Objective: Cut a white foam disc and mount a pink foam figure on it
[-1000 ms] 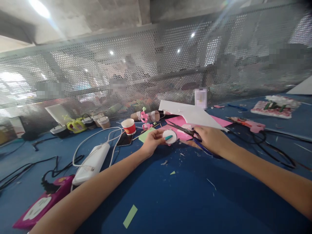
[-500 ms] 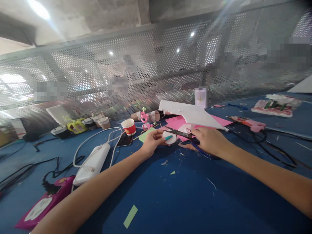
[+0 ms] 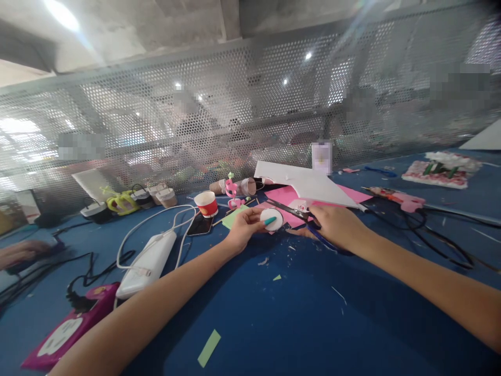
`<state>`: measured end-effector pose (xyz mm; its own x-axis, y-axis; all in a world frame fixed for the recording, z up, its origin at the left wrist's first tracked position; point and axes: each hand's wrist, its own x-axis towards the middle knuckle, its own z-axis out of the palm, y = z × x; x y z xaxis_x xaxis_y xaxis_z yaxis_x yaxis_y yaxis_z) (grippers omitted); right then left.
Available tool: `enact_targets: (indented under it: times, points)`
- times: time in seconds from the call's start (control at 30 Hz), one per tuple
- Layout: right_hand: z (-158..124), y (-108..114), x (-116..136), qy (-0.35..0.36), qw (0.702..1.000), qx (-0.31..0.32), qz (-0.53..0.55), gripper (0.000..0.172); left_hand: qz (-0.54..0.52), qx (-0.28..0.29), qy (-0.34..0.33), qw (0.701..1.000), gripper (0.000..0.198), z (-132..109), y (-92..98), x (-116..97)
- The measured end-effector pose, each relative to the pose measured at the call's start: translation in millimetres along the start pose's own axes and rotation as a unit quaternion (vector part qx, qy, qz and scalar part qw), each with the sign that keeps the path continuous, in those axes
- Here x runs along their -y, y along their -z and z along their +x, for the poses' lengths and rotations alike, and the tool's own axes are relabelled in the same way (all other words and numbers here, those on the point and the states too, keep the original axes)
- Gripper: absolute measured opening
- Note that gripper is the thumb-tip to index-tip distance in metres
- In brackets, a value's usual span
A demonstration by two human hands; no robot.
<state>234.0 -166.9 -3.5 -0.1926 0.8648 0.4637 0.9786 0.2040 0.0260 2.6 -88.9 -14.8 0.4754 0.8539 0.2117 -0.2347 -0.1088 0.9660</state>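
My left hand (image 3: 245, 227) pinches a small white disc (image 3: 271, 213) between thumb and fingers, and the thumb shows a long teal nail. In my right hand (image 3: 334, 225) is a pair of scissors (image 3: 291, 210) with dark blades and blue handles. The blades point left, close to the disc's upper right edge; whether they touch it I cannot tell. Under and behind them lie pink paper sheets (image 3: 354, 194) and a bent white board (image 3: 301, 179). Beside my left hand rests light green paper (image 3: 231, 219).
To the left are a red-and-white paper cup (image 3: 206, 204), a phone (image 3: 200, 224), a white power bank (image 3: 147, 266) and a magenta power strip (image 3: 72, 334). A pink glue gun (image 3: 409, 200) with cables lies right. Another person's hand (image 3: 23, 254) is at the left edge.
The scissor blades have shifted up off the face of the white disc toward its edge. My left hand stays almost still. Another person's hand has come in at the left edge.
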Motion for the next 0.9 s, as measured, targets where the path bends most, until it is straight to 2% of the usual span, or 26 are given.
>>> enact_targets:
  times: [0.2,0.37,0.5,0.9]
  points:
    - [0.6,2.7,-3.8,0.028,0.999,-0.021,0.001,0.050,0.010,0.019,-0.019,1.000,0.040,1.6,3.5,2.9]
    - [0.1,-3.5,-5.5,0.053,0.998,-0.038,-0.003,0.051,0.021,0.013,-0.015,1.000,0.043,2.3,4.0,3.9]
    - [0.1,-5.0,-4.3,0.062,0.997,-0.049,-0.006,0.051,0.031,0.016,-0.013,0.999,0.038,1.5,2.0,3.1]
    - [1.5,-5.0,-7.2,0.071,0.997,-0.031,0.029,0.044,0.042,0.007,-0.020,0.999,0.040,0.6,1.3,1.4]
